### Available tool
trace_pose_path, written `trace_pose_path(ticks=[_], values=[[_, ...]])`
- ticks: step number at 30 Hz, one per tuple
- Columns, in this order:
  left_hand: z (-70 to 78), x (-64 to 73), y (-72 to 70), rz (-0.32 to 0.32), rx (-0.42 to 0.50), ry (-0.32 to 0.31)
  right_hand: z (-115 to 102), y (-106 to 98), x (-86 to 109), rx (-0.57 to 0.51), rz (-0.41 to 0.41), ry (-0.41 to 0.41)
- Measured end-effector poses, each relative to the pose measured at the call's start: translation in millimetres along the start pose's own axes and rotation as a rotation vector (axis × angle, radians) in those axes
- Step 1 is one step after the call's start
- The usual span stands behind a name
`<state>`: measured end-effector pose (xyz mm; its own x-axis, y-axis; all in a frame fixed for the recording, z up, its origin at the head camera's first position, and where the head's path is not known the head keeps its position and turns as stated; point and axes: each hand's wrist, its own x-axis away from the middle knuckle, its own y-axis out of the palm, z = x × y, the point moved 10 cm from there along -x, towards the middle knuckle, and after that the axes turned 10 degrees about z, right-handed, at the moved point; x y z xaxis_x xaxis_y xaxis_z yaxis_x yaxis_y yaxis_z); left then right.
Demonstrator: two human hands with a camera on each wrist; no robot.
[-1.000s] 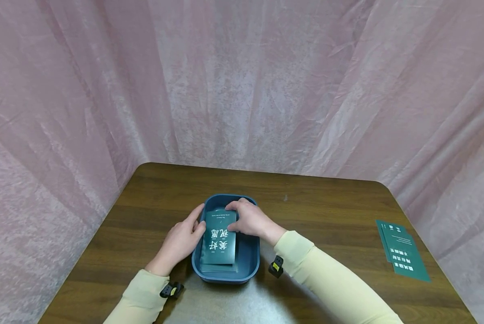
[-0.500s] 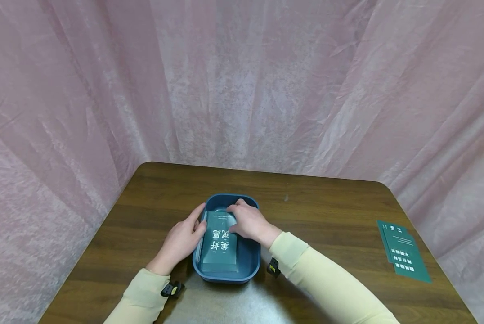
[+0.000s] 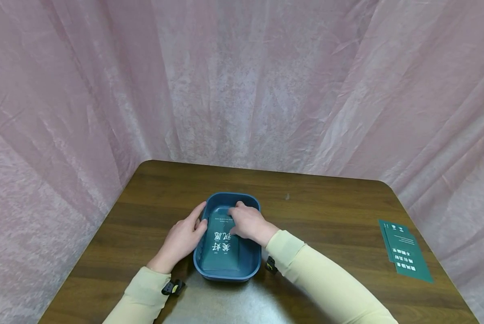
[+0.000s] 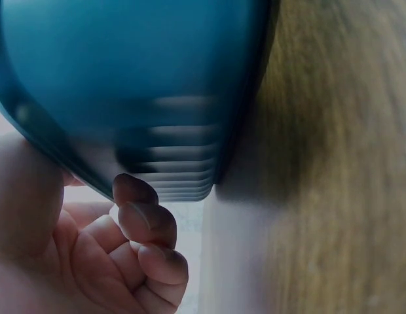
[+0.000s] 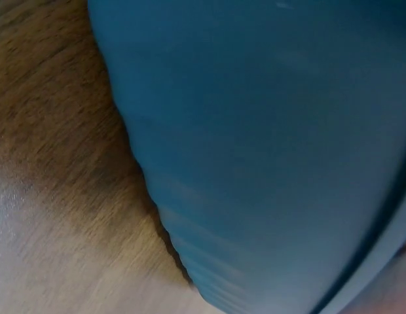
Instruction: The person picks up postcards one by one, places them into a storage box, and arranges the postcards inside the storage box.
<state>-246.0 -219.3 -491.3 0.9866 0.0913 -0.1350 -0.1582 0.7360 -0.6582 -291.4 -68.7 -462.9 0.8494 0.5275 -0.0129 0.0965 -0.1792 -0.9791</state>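
A blue plastic basin (image 3: pixel 248 263) stands on the table. My left hand (image 3: pixel 182 240) grips its left rim, thumb at the rim. In the left wrist view its fingers (image 4: pixel 147 222) curl outside the ribbed wall. Inside the basin lies a dark green card (image 3: pixel 221 258) with white lettering, to the left side. My right hand (image 3: pixel 248 222) reaches over the right rim and holds this card by its far right edge, fingers bent; the fingertips are partly hidden. The right wrist view is mostly the basin's outer wall (image 5: pixel 255 150).
Overlapping green cards (image 3: pixel 405 252) with white print lie near the right edge of the wooden table (image 3: pixel 319 202). Pink velvet curtains (image 3: pixel 242 90) hang behind and on both sides.
The green card has gone down into the basin and slightly to the right, with my right hand at its edge. My left hand stays on the rim.
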Motion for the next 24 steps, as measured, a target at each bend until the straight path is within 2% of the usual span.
trace_pose_path(ticks=[11, 24], values=[[0.0, -0.1, -0.1, 0.006, -0.001, 0.001, -2.3, 3.4, -1.1, 0.021, -0.046, -0.014], [-1.7, -0.2, 0.4, 0.002, 0.007, -0.005, -4.5, 3.2, -0.5, 0.031, -0.059, -0.029]])
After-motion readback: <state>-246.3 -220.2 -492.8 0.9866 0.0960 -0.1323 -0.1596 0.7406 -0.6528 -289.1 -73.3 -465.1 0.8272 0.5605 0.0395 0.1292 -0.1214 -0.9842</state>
